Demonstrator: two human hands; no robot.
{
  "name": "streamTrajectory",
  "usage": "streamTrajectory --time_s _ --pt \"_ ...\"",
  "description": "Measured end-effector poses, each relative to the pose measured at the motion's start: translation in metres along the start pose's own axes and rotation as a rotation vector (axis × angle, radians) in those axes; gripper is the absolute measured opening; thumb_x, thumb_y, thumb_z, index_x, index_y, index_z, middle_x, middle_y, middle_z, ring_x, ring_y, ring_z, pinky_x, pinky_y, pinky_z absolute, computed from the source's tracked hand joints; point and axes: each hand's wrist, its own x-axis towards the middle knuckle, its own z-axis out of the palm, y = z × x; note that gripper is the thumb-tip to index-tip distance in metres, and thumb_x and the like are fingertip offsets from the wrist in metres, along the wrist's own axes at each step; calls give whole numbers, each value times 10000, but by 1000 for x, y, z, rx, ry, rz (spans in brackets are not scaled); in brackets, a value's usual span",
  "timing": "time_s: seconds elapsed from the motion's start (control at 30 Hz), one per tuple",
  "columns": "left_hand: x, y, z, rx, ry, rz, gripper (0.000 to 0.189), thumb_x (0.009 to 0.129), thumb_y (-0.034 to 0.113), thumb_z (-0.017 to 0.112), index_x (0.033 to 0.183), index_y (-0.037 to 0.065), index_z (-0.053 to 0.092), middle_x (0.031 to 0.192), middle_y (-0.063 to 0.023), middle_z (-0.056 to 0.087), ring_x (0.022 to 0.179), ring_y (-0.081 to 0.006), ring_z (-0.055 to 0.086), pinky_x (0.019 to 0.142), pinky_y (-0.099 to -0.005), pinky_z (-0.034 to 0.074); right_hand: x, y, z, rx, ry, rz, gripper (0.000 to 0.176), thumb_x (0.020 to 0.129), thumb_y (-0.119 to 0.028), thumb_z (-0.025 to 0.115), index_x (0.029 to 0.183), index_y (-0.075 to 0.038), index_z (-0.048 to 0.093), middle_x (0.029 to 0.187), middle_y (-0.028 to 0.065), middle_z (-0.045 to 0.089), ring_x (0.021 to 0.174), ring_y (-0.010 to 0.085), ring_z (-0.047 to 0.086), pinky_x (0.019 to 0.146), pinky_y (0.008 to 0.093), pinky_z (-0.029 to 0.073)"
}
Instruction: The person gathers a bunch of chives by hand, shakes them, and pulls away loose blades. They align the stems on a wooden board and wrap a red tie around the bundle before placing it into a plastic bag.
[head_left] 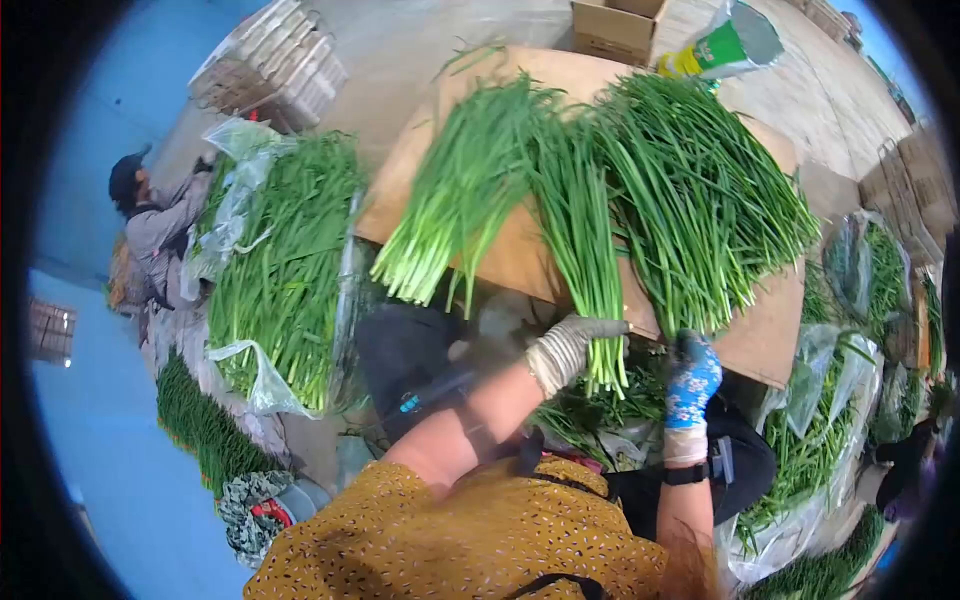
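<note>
My left hand, in a pale ribbed work glove, is closed around the lower stalks of a narrow bunch of garlic chives. The leaves of that bunch stretch away over a brown board. My right hand wears a blue flowered glove with dark fingertips. It touches the cut ends of a large heap of garlic chives; the fingers are blurred and partly hidden there. A separate paler-stemmed bundle lies on the board's left side.
Chives in a plastic-lined crate stand at left, beside a person. More bagged chives lie at right. Beyond the board are a cardboard box and a green-yellow bag. Stacked crates stand farther back.
</note>
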Motion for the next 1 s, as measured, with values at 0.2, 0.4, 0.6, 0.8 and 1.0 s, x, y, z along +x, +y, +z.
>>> streamTrajectory --time_s 0.2,0.4,0.6,0.8,1.0 --pt "-4 -3 0 46 -83 -48 359 786 115 685 1111 -17 613 914 -83 674 817 -193 652 750 -320 540 -45 -57 -10 299 6 38 189 700 -101 724 868 -44 659 796 128 642 718 302 630 654 366 504" --pt "-9 -8 2 207 -64 48 287 788 154 683 1024 -5 643 888 -83 667 789 -186 646 707 -308 535 -56 -53 10 769 -186 560 167 797 -129 706 901 -16 640 740 9 606 652 105 545 620 260 455" --pt "-14 -13 -11 341 -30 141 262 765 216 706 933 14 690 903 -60 669 844 -164 636 805 -296 499 -66 -48 8 1388 -234 968 112 863 -131 626 939 -48 632 746 -28 576 659 70 507 619 217 416" --pt "-27 -14 -13 312 60 139 262 740 207 727 917 15 704 933 -66 671 910 -182 616 867 -317 466 -75 -40 8 1227 -198 985 85 859 -137 621 835 -56 619 654 -28 537 585 83 500 552 242 409" --pt "-41 9 -26 199 115 5 270 715 189 760 906 7 700 911 -85 663 808 -202 633 719 -345 537 -115 21 -7 -306 -818 -18 191 764 -298 680 845 -126 659 754 107 658 683 315 635 596 422 500"
